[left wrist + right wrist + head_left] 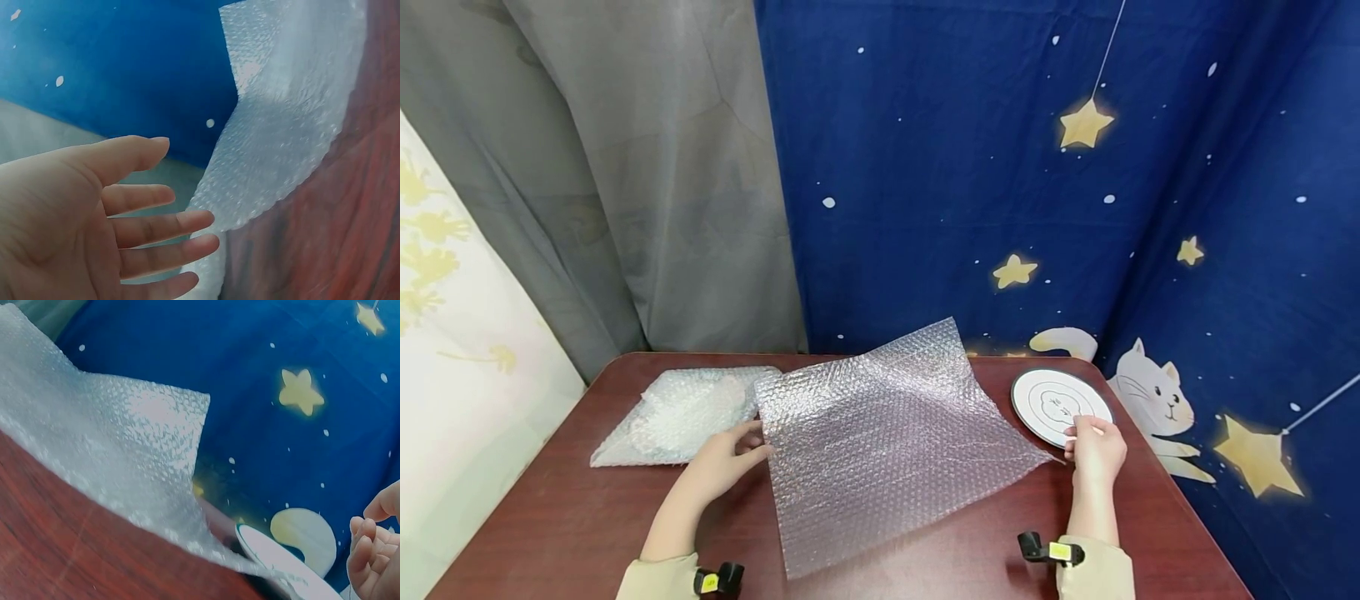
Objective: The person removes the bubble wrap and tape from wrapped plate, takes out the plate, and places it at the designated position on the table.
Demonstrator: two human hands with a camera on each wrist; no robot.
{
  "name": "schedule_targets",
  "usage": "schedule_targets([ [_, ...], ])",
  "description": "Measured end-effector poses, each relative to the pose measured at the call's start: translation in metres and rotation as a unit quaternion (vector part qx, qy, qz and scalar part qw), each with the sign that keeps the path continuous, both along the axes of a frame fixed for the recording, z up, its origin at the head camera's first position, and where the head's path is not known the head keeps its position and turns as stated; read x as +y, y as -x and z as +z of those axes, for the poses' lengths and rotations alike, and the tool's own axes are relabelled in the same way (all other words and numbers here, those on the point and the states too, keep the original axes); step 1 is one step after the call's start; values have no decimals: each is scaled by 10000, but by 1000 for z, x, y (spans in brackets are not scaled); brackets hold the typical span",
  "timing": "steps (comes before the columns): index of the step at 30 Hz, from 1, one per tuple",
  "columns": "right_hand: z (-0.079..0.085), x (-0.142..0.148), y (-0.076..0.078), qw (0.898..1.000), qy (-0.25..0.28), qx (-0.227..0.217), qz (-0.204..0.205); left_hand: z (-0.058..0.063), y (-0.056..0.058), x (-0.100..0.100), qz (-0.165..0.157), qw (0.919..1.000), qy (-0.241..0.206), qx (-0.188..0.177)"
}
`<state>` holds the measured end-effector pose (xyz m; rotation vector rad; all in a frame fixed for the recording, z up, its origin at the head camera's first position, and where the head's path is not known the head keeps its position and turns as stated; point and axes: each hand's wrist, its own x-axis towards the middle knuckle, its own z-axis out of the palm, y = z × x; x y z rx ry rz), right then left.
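Observation:
A sheet of bubble wrap (887,442) lies across the middle of the table, its far part bulging upward. At its left edge is my left hand (730,458), fingers spread and nearly straight in the left wrist view, gripping nothing. Beside the sheet's narrow right corner sits my right hand (1096,454), with loosely curled fingers. The right wrist view shows this hand (378,547) apart from the corner, nothing visible between the fingers. Just beyond it lies a white plate (1037,402) with a dark rim and a printed centre, partly covered by the hand.
A bubble-wrapped bundle (692,414) rests at the table's back left, its contents blurred by the wrap. The dark red table (542,517) meets a grey curtain (700,208) and a blue star-patterned curtain (940,167) at its back.

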<state>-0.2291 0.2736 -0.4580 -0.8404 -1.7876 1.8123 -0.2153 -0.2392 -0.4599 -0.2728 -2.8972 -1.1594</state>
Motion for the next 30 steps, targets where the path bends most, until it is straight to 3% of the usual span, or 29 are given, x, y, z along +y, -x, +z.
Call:
schedule_targets([
  [6,8,-12,2,9994,-174,176,237,4,0,-10,194,9997,109,137],
  [18,19,-54,7,9925,-120,309,1176,15,-7,-20,705,9970,-11,331],
  [30,16,-107,12,9724,-474,506,2229,19,-10,-32,1705,9824,-181,740],
])
